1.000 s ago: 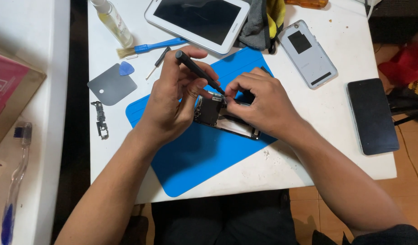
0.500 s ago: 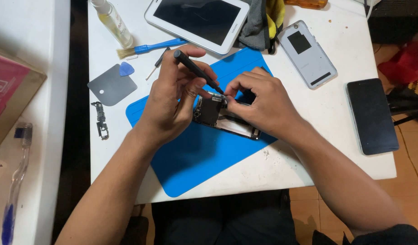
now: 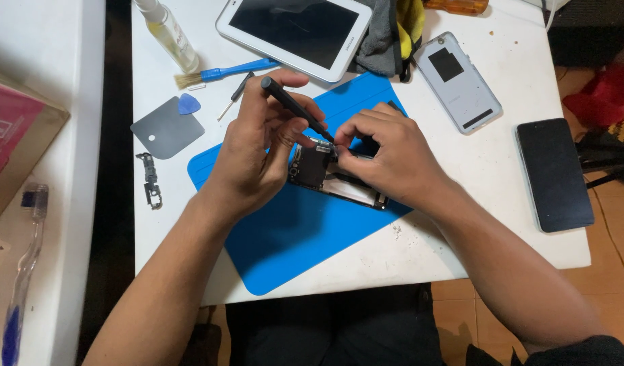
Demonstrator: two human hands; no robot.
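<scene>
Opened phone (image 3: 329,177): dark, back removed, black shield and metal parts exposed, lying mid-mat on the blue mat (image 3: 292,237), toward the table's near edge. My left hand (image 3: 254,159) grips one black screwdriver (image 3: 295,108), tip at the phone's top end. My right hand (image 3: 386,156) pinches the phone's edge, fingers clenched on it. Counted outward: one white tablet (image 3: 295,30) at the far edge, one grey back cover (image 3: 458,81), one black phone (image 3: 552,173) at the right edge, one blue brush (image 3: 224,71).

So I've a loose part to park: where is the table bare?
Bare: the blue mat's near corner, and white table between mat and black phone. Crowded: the far edge around the tablet, brush and grey phone back.
</scene>
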